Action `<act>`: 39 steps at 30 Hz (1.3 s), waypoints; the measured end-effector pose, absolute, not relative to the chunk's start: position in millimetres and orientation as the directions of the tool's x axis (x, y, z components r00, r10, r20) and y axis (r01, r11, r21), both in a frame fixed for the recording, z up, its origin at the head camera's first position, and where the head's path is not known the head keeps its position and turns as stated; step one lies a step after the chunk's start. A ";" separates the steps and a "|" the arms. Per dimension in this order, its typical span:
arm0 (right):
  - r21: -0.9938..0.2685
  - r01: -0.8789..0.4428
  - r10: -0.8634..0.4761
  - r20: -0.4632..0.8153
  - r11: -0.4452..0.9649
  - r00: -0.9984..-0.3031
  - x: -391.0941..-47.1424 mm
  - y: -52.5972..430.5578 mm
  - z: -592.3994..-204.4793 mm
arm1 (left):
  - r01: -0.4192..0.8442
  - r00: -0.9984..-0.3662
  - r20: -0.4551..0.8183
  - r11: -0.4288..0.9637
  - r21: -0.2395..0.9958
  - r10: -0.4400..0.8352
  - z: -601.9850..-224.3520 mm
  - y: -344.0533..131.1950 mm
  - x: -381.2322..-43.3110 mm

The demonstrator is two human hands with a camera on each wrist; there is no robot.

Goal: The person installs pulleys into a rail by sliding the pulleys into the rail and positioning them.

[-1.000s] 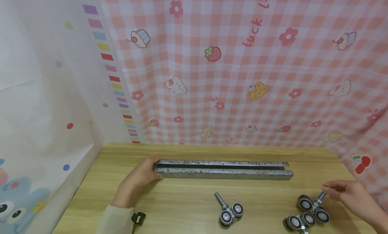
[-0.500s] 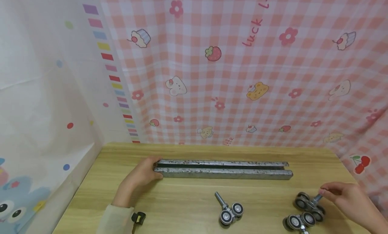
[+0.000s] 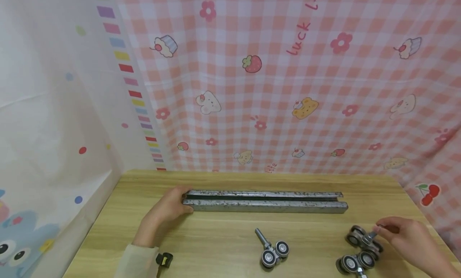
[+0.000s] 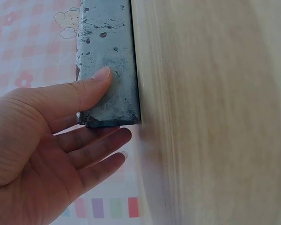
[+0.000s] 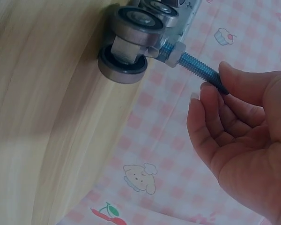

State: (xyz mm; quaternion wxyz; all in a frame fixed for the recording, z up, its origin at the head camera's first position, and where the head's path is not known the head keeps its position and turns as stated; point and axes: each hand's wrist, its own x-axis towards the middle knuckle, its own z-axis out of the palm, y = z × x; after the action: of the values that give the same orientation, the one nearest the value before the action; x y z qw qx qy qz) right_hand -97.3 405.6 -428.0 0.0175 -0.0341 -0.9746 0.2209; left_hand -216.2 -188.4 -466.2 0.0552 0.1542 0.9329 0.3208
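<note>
A worn grey metal channel rail [image 3: 266, 206] lies across the table with its slot upward. My left hand [image 3: 169, 208] grips its left end; in the left wrist view the thumb presses the side of the rail [image 4: 107, 56] and the other fingers reach past its end. At the right, my right hand [image 3: 407, 236] pinches the threaded bolt of a roller trolley [image 3: 363, 239]. In the right wrist view thumb and fingertips hold the tip of that bolt [image 5: 199, 68], with the bearing wheels at its other end.
A second roller trolley [image 3: 356, 263] lies right in front of the held one, overlapping it in the head view. Another trolley [image 3: 273, 255] rests mid-table, its bolt pointing back left. A checked curtain [image 3: 252, 90] hangs behind the wooden table [image 3: 223, 242].
My right hand has moved a little left with the roller trolley, whose wheels have turned and shifted back left. The left hand and the rail have stayed in place.
</note>
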 end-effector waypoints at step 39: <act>-0.320 -0.227 -0.080 0.414 0.920 -0.907 -121.1 437.7 -440.4 | 0.245 -0.950 -0.010 0.760 0.602 0.313 -461.8 -188.5 -212.9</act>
State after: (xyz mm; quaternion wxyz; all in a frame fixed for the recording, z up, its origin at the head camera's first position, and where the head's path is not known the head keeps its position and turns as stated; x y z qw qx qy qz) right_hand -121.1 437.7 -440.4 0.2004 0.0798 -0.9591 0.1835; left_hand -212.9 -188.5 -461.8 0.0549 0.1489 0.9365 0.3128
